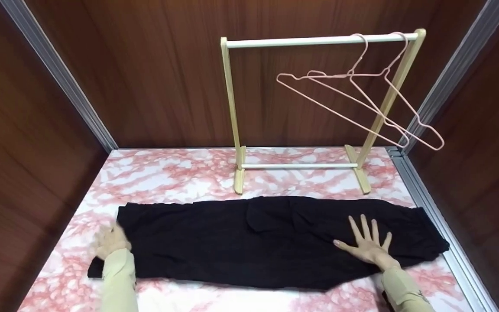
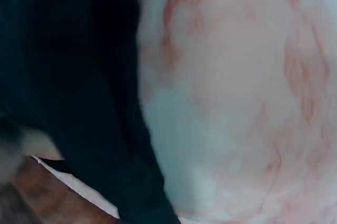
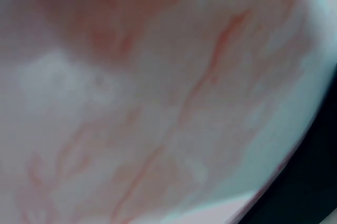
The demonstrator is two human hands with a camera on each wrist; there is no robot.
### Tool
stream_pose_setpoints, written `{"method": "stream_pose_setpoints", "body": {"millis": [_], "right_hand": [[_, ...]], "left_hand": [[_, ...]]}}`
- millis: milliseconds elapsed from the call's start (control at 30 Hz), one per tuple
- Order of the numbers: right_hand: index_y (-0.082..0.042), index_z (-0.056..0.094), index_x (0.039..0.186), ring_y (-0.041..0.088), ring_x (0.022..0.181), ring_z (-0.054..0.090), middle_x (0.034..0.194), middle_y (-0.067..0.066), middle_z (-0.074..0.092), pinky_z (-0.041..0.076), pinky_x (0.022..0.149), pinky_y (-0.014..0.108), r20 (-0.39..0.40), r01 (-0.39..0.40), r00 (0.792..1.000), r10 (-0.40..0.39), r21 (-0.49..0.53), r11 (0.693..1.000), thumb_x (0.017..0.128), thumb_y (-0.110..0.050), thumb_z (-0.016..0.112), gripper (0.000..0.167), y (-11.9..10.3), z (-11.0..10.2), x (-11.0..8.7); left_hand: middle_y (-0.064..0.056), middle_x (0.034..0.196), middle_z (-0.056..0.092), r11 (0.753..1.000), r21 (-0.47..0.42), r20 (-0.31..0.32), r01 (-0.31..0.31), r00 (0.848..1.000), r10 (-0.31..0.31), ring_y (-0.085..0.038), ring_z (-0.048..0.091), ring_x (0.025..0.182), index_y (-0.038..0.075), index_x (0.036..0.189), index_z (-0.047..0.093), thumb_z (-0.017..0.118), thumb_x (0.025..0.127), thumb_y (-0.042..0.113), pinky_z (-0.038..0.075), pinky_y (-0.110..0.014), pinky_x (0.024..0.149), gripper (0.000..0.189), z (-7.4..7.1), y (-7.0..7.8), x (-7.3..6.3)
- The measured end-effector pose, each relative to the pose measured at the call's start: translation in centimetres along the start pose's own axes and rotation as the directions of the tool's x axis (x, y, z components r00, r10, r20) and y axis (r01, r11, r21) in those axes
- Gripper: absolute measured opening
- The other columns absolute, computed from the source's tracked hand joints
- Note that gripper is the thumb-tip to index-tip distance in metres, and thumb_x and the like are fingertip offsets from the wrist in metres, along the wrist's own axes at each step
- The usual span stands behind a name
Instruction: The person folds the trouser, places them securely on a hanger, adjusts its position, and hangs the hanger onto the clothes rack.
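Observation:
A pair of black trousers (image 1: 215, 242) lies flat across the table, its waistband end to the right and its leg ends to the left. A pocket flap shows near the middle of the upper edge. My right hand (image 1: 368, 247) rests on the cloth near the waistband, palm down with fingers spread. At the leg ends is my left hand (image 1: 111, 240), blurred, its fingers extended past the hem. In the left wrist view, the dark trouser cloth (image 2: 79, 77) fills the left side. A dark edge of the trousers (image 3: 305, 176) shows at the lower right in the right wrist view.
Behind the trousers stands a small garment rack (image 1: 293, 42) with wooden posts and white bars. Two pink hangers (image 1: 340, 115) hang at its right end. The table (image 1: 154, 173) has a pink and white marbled top, with brown panels (image 1: 158, 86) enclosing its back and sides.

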State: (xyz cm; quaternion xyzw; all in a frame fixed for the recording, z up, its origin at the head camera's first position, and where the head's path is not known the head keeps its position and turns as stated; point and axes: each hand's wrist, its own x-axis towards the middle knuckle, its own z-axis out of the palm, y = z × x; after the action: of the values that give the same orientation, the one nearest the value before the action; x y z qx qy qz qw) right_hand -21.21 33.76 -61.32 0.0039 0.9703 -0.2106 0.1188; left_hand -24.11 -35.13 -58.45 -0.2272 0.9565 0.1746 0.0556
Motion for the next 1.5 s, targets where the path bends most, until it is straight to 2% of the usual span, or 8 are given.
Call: {"method": "stream_pose_setpoints", "body": {"millis": [133,233,400,667,933,1067,1300,1500], "right_hand": [[-0.029,-0.003,0.163,0.051,0.150,-0.023,0.168,0.019,-0.017,-0.029,0.102,0.078,-0.010,0.006,1.000,-0.006,0.015,1.000,0.084,-0.082,0.049,0.107,0.2,-0.1,0.1],[-0.029,-0.002,0.163,0.050,0.151,-0.021,0.168,0.019,-0.016,-0.028,0.104,0.078,-0.012,-0.002,1.000,0.002,0.010,1.000,0.083,-0.083,0.048,0.109,0.2,0.0,0.1],[-0.028,-0.002,0.163,0.051,0.152,-0.019,0.168,0.021,-0.014,-0.028,0.104,0.078,-0.007,-0.007,1.000,0.007,0.007,1.000,0.082,-0.085,0.047,0.110,0.3,0.3,0.3],[-0.030,-0.003,0.163,0.050,0.152,-0.020,0.169,0.020,-0.014,-0.029,0.103,0.077,-0.017,-0.008,1.000,0.008,0.017,1.000,0.083,-0.085,0.047,0.109,0.5,0.6,0.5],[-0.029,0.000,0.163,0.050,0.152,-0.019,0.169,0.020,-0.013,-0.028,0.103,0.078,-0.022,-0.010,1.000,0.011,0.010,1.000,0.082,-0.085,0.047,0.109,0.3,0.7,0.3],[-0.029,0.001,0.163,0.050,0.152,-0.018,0.169,0.019,-0.012,-0.027,0.104,0.078,-0.022,-0.016,1.000,0.016,0.006,1.000,0.081,-0.086,0.047,0.110,0.3,0.7,0.3],[-0.030,-0.002,0.163,0.051,0.152,-0.018,0.169,0.020,-0.012,-0.028,0.103,0.078,-0.031,-0.012,0.999,0.012,0.009,1.000,0.083,-0.084,0.048,0.109,0.6,0.5,0.4],[-0.029,-0.002,0.163,0.050,0.152,-0.020,0.169,0.020,-0.013,-0.029,0.103,0.077,-0.025,-0.013,1.000,0.013,0.012,1.000,0.083,-0.084,0.047,0.109,0.6,0.4,0.3]], "left_hand": [[-0.027,0.161,0.018,0.976,-0.031,-0.019,-0.217,0.976,0.216,-0.054,0.016,0.146,0.006,0.155,0.021,0.054,0.089,0.004,0.019,-0.071,0.117,0.073,0.4,1.7,0.9],[-0.024,0.164,0.015,0.964,-0.049,0.035,-0.262,0.964,0.264,-0.051,0.011,0.149,0.006,0.154,0.024,0.041,0.089,0.004,0.013,-0.070,0.119,0.067,0.4,3.2,1.5],[-0.024,0.160,0.029,0.971,-0.039,0.080,-0.235,0.968,0.238,-0.055,0.030,0.141,0.003,0.148,0.034,0.042,0.090,0.004,0.029,-0.072,0.110,0.058,0.4,4.5,2.0],[-0.030,0.144,0.039,0.977,0.002,-0.011,-0.212,0.977,0.212,-0.062,0.054,0.113,-0.006,0.132,0.046,0.050,0.092,-0.003,0.050,-0.071,0.084,0.041,0.8,5.2,2.5],[-0.039,0.140,0.037,0.991,0.038,-0.006,-0.124,0.992,0.125,-0.066,0.043,0.120,-0.011,0.140,0.031,0.048,0.092,-0.007,0.051,-0.065,0.079,0.051,1.7,5.5,2.6],[-0.040,0.132,0.042,0.990,0.100,-0.081,-0.096,0.991,0.105,-0.063,0.042,0.120,-0.012,0.134,0.036,0.044,0.095,-0.007,0.050,-0.065,0.079,0.040,1.4,5.7,2.5],[-0.037,0.116,0.051,0.978,0.135,-0.291,-0.161,0.937,0.194,-0.059,0.061,0.095,-0.016,0.114,0.059,0.049,0.091,-0.007,0.051,-0.060,0.054,0.027,-1.2,6.2,2.7],[-0.036,0.116,0.048,0.976,0.117,-0.445,-0.183,0.869,0.216,-0.056,0.061,0.092,-0.018,0.107,0.060,0.052,0.087,-0.009,0.054,-0.059,0.061,0.023,-2.6,7.2,3.1]]}}
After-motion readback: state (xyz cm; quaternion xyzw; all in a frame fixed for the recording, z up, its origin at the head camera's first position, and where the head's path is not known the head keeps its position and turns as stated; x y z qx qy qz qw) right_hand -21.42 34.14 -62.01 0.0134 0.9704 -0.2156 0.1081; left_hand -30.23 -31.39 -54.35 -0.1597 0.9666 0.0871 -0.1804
